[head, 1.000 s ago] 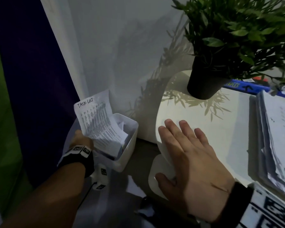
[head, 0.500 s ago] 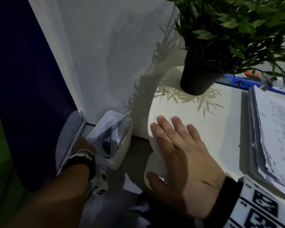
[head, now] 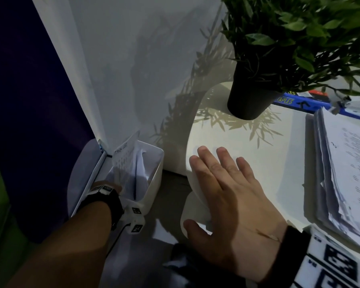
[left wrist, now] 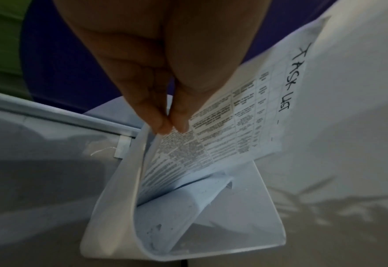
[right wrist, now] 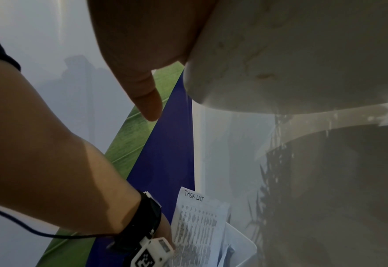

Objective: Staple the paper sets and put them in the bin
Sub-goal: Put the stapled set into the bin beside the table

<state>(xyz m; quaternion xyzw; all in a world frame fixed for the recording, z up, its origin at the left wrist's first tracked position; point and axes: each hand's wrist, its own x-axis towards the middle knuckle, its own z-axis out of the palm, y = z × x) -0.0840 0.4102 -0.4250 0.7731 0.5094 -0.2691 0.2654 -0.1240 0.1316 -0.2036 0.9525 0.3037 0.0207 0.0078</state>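
Head view: one left hand [head: 107,187], one paper set [head: 126,163], one bin [head: 154,173]. A second ago we held the set well above the bin rim; now its lower part is inside, only the headed top standing above our grip, so this drop looks nearly done. One right hand [head: 231,208] stays flat and straight-fingered on the table [head: 268,154], holding nothing; one paper stack [head: 345,175] and one plant pot [head: 249,100] lie beyond it. Left wrist view: fingertips [left wrist: 160,124] pinch the set's edge; below the grip the sheets curve into the bin, over at least one earlier set [left wrist: 177,207], count unsure. Right wrist view: one thumb hangs off the table edge, the set below it.
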